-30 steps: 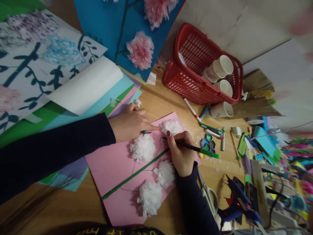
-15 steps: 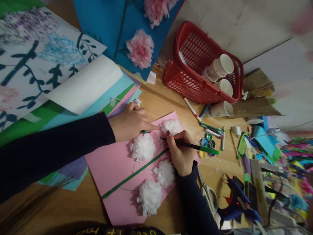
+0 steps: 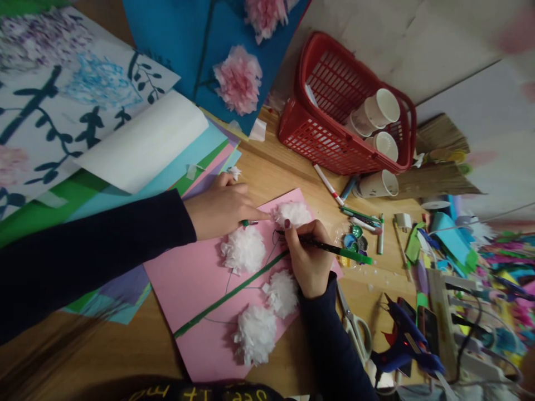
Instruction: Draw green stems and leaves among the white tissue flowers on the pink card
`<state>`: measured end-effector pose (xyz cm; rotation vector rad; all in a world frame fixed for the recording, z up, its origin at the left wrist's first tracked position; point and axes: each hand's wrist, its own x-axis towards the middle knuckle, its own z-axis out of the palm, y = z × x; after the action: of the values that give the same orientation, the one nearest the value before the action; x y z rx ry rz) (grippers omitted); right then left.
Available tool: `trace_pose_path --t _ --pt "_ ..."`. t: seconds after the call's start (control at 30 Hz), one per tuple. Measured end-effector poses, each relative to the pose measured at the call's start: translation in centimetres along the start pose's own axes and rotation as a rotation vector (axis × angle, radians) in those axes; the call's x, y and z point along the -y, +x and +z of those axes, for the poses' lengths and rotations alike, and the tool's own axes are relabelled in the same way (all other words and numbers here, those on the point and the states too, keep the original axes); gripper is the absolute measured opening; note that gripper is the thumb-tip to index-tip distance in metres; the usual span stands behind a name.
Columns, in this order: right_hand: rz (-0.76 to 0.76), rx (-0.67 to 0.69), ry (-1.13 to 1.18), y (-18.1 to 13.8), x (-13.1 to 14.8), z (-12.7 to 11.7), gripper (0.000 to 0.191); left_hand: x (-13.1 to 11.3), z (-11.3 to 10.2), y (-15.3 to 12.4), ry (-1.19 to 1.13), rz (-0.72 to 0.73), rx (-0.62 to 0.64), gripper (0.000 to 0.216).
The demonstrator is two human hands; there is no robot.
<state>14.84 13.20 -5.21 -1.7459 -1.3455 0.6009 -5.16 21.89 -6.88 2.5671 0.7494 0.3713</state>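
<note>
A pink card [image 3: 196, 284] lies on the wooden table with several white tissue-paper flowers [image 3: 244, 249] and a green paper stem [image 3: 225, 299] stuck to it. My right hand [image 3: 309, 262] is closed on a green-and-black marker [image 3: 338, 250], its tip on the card between the upper flowers. My left hand [image 3: 223, 207] rests on the card's top edge, forefinger pointing to the top flower [image 3: 293, 213], fingers curled on a small green marker cap [image 3: 249, 223].
A red basket [image 3: 334, 111] with paper cups stands at the back right. Loose markers [image 3: 359, 218], scissors [image 3: 355, 326] and a blue glue gun [image 3: 407, 345] lie to the right. Stacked coloured papers [image 3: 137, 150] and flower pictures fill the left and back.
Both hands stay almost where they were; the marker tip shifts only slightly on the card. The view has drifted down a little.
</note>
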Motion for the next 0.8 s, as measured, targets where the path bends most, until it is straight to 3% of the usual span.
trace_pose_path --t 0.8 --pt "-0.088 0.044 -0.075 -0.18 0.31 -0.45 0.026 0.09 -0.03 0.01 -0.018 -0.005 0.013 0.055"
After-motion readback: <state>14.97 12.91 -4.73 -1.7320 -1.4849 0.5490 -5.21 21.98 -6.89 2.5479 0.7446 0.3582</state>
